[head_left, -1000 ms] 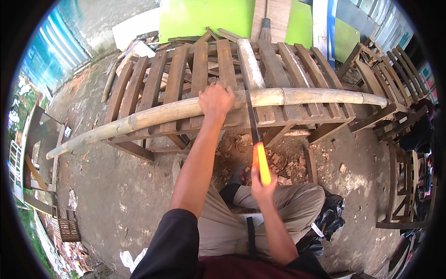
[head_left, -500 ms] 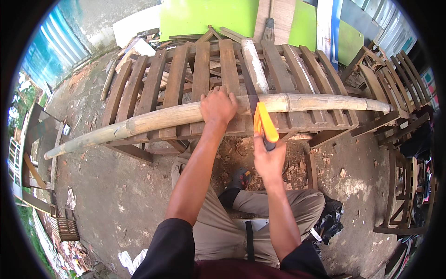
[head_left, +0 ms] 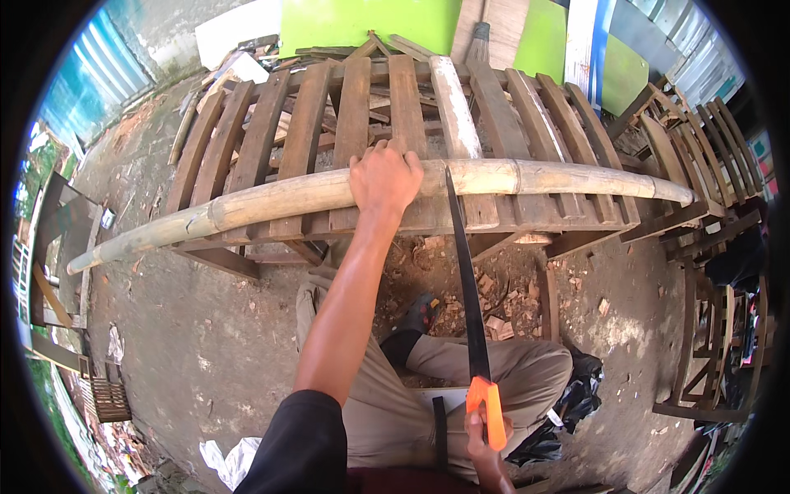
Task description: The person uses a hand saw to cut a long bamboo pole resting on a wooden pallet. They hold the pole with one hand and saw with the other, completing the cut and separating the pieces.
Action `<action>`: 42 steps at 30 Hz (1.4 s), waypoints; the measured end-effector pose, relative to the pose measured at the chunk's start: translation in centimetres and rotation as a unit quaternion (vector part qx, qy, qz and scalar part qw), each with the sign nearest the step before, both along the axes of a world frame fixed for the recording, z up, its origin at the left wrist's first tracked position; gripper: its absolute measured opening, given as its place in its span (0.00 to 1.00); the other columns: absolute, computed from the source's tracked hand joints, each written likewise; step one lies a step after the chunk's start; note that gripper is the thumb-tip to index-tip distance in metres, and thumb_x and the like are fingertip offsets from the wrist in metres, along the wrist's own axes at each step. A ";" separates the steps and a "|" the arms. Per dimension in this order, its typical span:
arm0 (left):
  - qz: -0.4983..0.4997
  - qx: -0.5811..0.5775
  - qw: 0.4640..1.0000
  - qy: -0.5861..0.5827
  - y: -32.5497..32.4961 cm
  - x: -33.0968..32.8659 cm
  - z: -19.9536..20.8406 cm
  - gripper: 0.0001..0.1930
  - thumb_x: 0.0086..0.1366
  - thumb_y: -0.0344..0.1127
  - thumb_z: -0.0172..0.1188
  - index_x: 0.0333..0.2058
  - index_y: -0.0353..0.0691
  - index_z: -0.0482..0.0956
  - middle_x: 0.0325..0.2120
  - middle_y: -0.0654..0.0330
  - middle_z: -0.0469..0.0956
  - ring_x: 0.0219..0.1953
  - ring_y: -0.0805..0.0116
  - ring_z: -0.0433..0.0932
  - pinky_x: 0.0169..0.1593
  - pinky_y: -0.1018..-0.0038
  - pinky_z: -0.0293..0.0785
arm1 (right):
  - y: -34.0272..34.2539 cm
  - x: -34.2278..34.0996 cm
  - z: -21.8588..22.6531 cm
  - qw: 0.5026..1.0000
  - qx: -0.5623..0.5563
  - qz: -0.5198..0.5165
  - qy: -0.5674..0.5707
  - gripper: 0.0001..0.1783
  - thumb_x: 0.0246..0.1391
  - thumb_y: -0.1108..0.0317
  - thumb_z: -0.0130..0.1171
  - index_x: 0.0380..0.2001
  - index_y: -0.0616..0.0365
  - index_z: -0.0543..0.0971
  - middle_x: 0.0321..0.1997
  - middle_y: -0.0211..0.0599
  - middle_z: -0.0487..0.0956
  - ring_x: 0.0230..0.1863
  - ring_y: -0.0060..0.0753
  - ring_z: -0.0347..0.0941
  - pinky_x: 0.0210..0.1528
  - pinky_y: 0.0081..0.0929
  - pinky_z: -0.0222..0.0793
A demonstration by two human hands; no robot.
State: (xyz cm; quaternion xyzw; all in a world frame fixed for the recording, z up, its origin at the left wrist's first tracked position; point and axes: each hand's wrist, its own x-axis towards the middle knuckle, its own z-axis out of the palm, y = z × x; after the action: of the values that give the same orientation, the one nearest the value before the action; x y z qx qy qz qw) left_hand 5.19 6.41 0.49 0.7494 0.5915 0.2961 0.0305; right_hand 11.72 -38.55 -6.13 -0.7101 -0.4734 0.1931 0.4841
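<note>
A long bamboo pole (head_left: 284,200) lies crosswise over a slatted wooden bench (head_left: 354,107), its two ends reaching past the sides. My left hand (head_left: 385,177) is wrapped over the pole near its middle and presses it against the slats. In my right hand (head_left: 485,436) is a handsaw (head_left: 467,300) with a black blade and an orange handle, held low by my right knee. The tip of the blade rests at the pole, just right of my left hand. My right fingers are closed round the handle and partly hidden behind it.
Wood chips (head_left: 502,309) litter the ground under the bench. A black plastic bag (head_left: 580,383) lies beside my right knee. Wooden racks (head_left: 716,354) stand at the right. Behind the bench are scrap wood, a broom (head_left: 480,43) and a green panel (head_left: 362,26).
My right hand has drawn the saw back toward me, so most of the blade now shows on the near side of the pole. My left hand stays on the pole.
</note>
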 end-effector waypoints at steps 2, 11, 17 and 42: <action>-0.003 -0.004 1.000 -0.006 -0.1 1.0 -0.1 0.17 0.64 0.43 0.53 0.37 0.37 0.84 0.40 0.51 0.84 0.45 0.52 0.82 0.54 0.53 0.71 | 4.9 -0.1 2.8 0.994 -0.008 -0.054 0.091 0.06 0.58 0.72 0.61 0.35 0.64 0.83 0.20 0.31 0.77 0.17 0.26 0.71 0.22 0.27 0.66; -0.011 -0.005 1.000 0.012 0.2 0.8 0.5 0.17 0.64 0.45 0.54 0.38 0.37 0.84 0.41 0.52 0.84 0.46 0.54 0.82 0.56 0.51 0.71 | 27.2 2.1 4.1 0.983 0.140 -0.048 0.108 0.11 0.59 0.69 0.64 0.26 0.66 0.79 0.16 0.35 0.74 0.18 0.18 0.66 0.22 0.29 0.63; -0.006 -0.008 1.000 0.008 0.2 0.8 0.1 0.17 0.64 0.45 0.55 0.38 0.37 0.85 0.39 0.53 0.85 0.45 0.54 0.83 0.55 0.51 0.72 | 10.0 1.6 -4.9 0.986 0.130 0.040 -0.099 0.03 0.55 0.76 0.65 0.29 0.62 0.80 0.17 0.36 0.75 0.16 0.39 0.74 0.21 0.33 0.68; -0.014 -0.016 1.000 -0.002 0.0 0.4 0.3 0.15 0.65 0.43 0.54 0.38 0.39 0.84 0.40 0.53 0.84 0.46 0.52 0.82 0.54 0.50 0.72 | 10.1 0.8 -0.2 0.998 0.061 0.014 -0.033 0.05 0.58 0.74 0.63 0.29 0.63 0.80 0.18 0.39 0.77 0.17 0.34 0.75 0.20 0.31 0.67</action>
State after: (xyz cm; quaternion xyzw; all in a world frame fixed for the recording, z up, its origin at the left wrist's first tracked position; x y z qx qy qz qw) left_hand 5.61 6.44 0.76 0.7562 0.5860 0.2873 0.0477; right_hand 12.50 -28.46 -6.29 -0.6787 -0.5099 0.1473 0.5076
